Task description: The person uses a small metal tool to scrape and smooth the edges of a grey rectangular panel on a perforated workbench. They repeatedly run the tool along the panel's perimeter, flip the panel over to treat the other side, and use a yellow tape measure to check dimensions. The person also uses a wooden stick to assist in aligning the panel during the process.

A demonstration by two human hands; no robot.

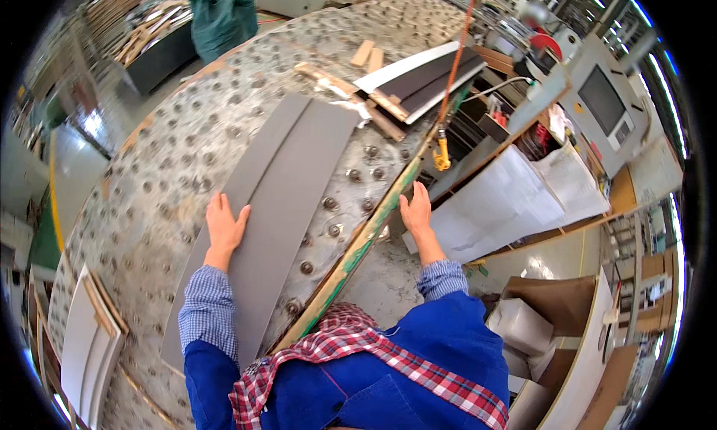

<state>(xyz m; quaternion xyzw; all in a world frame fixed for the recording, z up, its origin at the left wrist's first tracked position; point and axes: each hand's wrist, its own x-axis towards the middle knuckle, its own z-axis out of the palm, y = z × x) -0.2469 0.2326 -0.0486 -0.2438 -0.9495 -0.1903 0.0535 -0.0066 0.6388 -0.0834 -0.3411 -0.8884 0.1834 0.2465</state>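
A long grey panel [299, 176] with a groove along its length lies slantwise on a metal table studded with small roller balls. My left hand [225, 225] rests flat on the panel's left side, fingers stretched and thumb apart. To the right, my right hand [417, 207] is held beyond the table's green and wooden edge [351, 260], its fingers out and nothing in them. A yellow air blow gun [442, 154] hangs from an orange coiled hose just above that hand.
White and dark panels [426, 79] and wood strips lie at the table's far end. More white panels [88, 348] stand at the left. A machine with a screen [601, 100] and a paper-covered bench [493, 202] are on the right, with an open cardboard box [556, 303] nearer me.
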